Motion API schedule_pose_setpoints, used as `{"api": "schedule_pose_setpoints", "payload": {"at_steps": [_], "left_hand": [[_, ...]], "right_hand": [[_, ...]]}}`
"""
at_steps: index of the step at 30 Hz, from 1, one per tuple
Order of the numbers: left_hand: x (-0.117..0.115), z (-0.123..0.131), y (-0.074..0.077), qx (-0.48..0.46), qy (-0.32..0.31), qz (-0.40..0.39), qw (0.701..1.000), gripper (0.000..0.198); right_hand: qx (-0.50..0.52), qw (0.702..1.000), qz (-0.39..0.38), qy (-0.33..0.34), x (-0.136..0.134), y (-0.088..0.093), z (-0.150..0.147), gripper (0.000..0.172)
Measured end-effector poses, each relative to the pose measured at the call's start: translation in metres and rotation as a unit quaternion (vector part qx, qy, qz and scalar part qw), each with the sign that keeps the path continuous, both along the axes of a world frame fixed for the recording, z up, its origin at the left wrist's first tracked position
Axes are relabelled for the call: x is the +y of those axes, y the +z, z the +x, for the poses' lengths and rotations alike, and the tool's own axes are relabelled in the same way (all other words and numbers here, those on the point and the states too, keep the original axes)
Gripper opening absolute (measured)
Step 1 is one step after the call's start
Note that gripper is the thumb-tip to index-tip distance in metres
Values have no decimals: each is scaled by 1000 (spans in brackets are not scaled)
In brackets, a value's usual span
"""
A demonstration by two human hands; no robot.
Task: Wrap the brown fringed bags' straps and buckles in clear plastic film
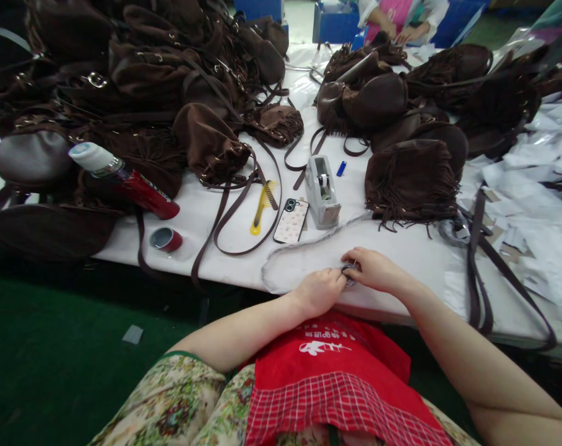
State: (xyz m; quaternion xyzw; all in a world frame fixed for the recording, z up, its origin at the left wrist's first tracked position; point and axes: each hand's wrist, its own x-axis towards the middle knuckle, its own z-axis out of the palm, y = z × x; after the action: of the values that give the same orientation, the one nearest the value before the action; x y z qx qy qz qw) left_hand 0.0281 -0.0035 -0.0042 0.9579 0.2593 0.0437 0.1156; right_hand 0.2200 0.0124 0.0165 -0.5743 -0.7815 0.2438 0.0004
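Both my hands are together at the table's near edge, closed around a small grey coiled bundle (349, 273). My left hand (319, 292) grips it from the left with its fingers curled. My right hand (372, 269) pinches it from the right side. What the bundle is made of is too small to make out. A thin greyish strand (290, 249) lies in a loop on the table beside my hands; whether it joins the bundle I cannot tell. Just beyond are a grey tape dispenser (315, 186) and a phone in a patterned case (291, 221).
Brown suede bags (142, 80) are heaped on the left, with more fringed bags (411, 179) on the right. A yellow comb (262, 207), a blue lighter (341, 168), a red flask (142, 189) and its cup (166, 239) lie nearer. Opposite, a co-worker's hands (411, 32) handle something.
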Motion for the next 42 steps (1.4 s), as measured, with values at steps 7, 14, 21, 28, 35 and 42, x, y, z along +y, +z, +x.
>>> {"api": "schedule_pose_setpoints", "payload": {"at_steps": [7,14,21,28,35,42], "left_hand": [[-17,20,-4,-1,104,-14,994,21],[5,-18,-5,14,13,50,999,35],[24,-16,0,33,-66,11,997,31],[1,24,-3,20,82,-25,996,21],[-6,21,-5,3,83,-2,997,24],[14,-26,-4,32,-50,92,994,42]], "right_hand": [[16,978,103,-181,-34,-20,-14,18],[75,991,51,-98,-18,-22,1,25],[159,977,-74,123,19,-9,11,27],[76,988,34,-128,-1,-9,11,26],[38,979,78,-182,-23,-25,1,19],[75,996,-3,39,4,-10,17,26]]}}
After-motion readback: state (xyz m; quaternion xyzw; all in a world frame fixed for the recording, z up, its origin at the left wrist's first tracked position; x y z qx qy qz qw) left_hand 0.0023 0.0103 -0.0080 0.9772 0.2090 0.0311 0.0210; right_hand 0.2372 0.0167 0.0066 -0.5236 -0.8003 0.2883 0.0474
